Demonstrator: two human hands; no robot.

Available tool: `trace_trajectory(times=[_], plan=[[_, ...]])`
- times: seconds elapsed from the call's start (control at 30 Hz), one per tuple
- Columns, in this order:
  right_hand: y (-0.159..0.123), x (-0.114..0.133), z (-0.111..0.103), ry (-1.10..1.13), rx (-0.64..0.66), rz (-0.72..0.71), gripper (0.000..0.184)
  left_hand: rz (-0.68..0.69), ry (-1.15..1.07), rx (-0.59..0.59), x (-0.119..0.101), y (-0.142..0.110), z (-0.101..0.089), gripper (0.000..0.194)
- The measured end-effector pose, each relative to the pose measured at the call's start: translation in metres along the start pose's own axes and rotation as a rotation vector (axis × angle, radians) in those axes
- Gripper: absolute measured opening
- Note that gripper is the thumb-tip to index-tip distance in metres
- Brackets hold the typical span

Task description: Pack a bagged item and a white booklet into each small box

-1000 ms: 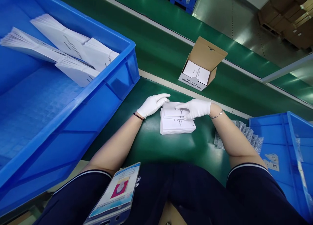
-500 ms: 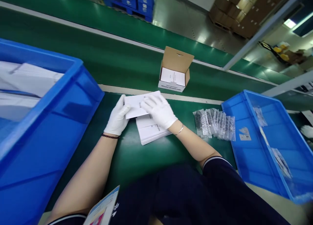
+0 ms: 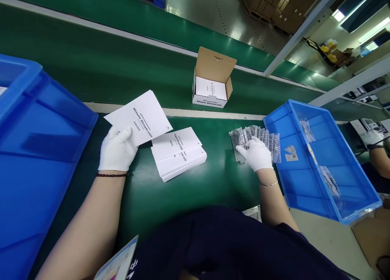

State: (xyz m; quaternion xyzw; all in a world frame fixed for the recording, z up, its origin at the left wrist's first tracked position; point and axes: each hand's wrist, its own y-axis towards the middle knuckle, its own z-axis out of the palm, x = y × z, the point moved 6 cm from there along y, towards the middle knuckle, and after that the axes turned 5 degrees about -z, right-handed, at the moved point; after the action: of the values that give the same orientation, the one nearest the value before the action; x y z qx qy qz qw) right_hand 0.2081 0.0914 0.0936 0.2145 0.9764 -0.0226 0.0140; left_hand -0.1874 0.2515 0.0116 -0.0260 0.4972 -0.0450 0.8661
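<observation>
A white booklet (image 3: 140, 116) printed "Minute Stream 1000" is tilted up in my left hand (image 3: 118, 150), with the thumb on its face and the other fingers behind. Just right of it, a stack of similar white booklets (image 3: 183, 166) lies on the green work surface, the top one askew. My right hand (image 3: 257, 153) is over a row of clear bubble-wrap pouches (image 3: 275, 148), its fingers curled onto one of them. Part of that pouch is hidden under the glove. Both hands wear white gloves.
An open carton (image 3: 210, 101) with white booklets inside stands beyond the stack. Blue bins flank me: a large left bin (image 3: 57, 121) and a right bin (image 3: 304, 166) with several pouches. More pouches (image 3: 254, 212) lie near my body. Another person's gloved hand (image 3: 373, 137) shows far right.
My right hand has left the booklet and moved right to the bubble-wrap pouches. My left hand has drawn the booklet leftward, uncovering the stack. The camera view has shifted.
</observation>
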Motion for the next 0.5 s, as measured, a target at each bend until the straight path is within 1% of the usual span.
trace_trajectory(times=[0.07, 0.13, 0.2, 0.23, 0.33, 0.43, 0.5], plan=[[-0.001, -0.001, 0.007, -0.008, -0.008, -0.016, 0.033, -0.014, -0.017, 0.006, 0.002, 0.000, -0.001, 0.033], [-0.001, 0.003, 0.005, 0.014, -0.056, -0.053, 0.024, -0.025, -0.033, -0.005, 0.003, -0.001, -0.003, 0.033], [0.001, 0.008, -0.001, 0.127, -0.093, -0.087, 0.018, -0.023, -0.042, -0.032, 0.002, -0.002, -0.005, 0.031], [0.001, 0.009, -0.005, 0.224, -0.110, -0.099, 0.019, -0.023, -0.043, -0.045, 0.002, -0.002, -0.005, 0.030], [0.004, 0.007, -0.011, 0.607, -0.147, -0.074, 0.023, -0.031, -0.049, -0.062, -0.002, -0.003, -0.002, 0.030], [0.010, 0.007, 0.004, 1.068, -0.094, 0.011, 0.031, -0.056, -0.087, -0.068, -0.005, -0.004, 0.003, 0.036], [0.013, 0.017, 0.018, 1.474, -0.032, 0.015, 0.037, -0.079, -0.117, -0.076, -0.006, -0.005, 0.005, 0.038]])
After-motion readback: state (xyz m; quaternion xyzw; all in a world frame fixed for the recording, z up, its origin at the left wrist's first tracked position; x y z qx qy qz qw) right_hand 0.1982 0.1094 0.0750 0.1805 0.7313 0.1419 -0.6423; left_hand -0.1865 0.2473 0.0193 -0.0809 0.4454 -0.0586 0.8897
